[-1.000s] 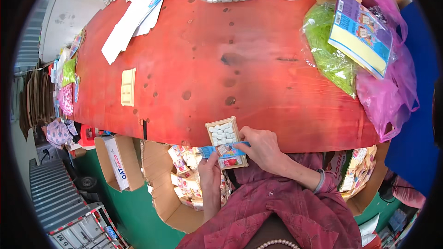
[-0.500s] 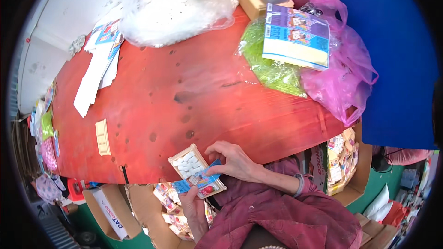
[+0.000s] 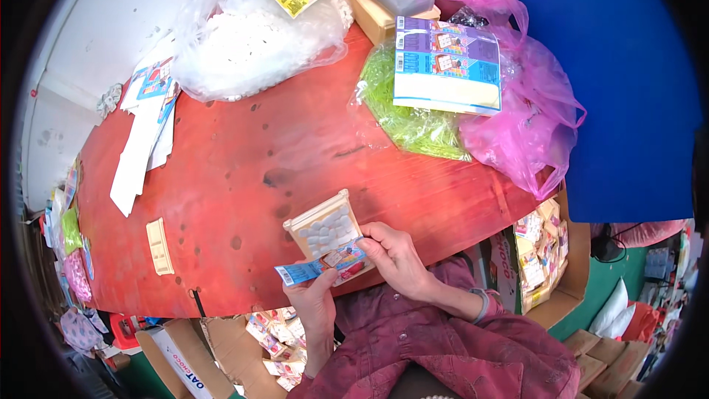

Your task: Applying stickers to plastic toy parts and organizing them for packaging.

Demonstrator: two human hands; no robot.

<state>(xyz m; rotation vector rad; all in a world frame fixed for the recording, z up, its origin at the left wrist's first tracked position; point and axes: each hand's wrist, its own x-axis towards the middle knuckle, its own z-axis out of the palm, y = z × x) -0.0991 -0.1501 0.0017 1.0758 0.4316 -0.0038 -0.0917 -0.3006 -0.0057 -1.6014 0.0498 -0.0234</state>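
Note:
Held tilted at the table's near edge is a small cream tray (image 3: 305,226) with a raised rim. White pillow-shaped pieces (image 3: 329,232) fill its upper part, and something red shows near its lower end. A blue printed label strip (image 3: 299,272) lies across the tray. My left hand (image 3: 314,301) grips the strip and the tray's lower end, thumb on top. My right hand (image 3: 401,260) pinches the strip's right end against the tray's side; its lower fingers are hidden behind. A second cream tray piece (image 3: 159,247) lies on the table to the left.
On the red table (image 3: 214,170) are white paper strips (image 3: 133,166), a clear bag of white pieces (image 3: 251,52), a green bag (image 3: 406,122), pink bags (image 3: 528,118) and printed sheets (image 3: 447,66). Cardboard boxes of filled packs (image 3: 543,251) stand below the table edge.
The tray has tipped up and moved slightly higher. My right hand has shifted right to the strip's end, and the strip now lies straighter across the tray. The view has shifted a little.

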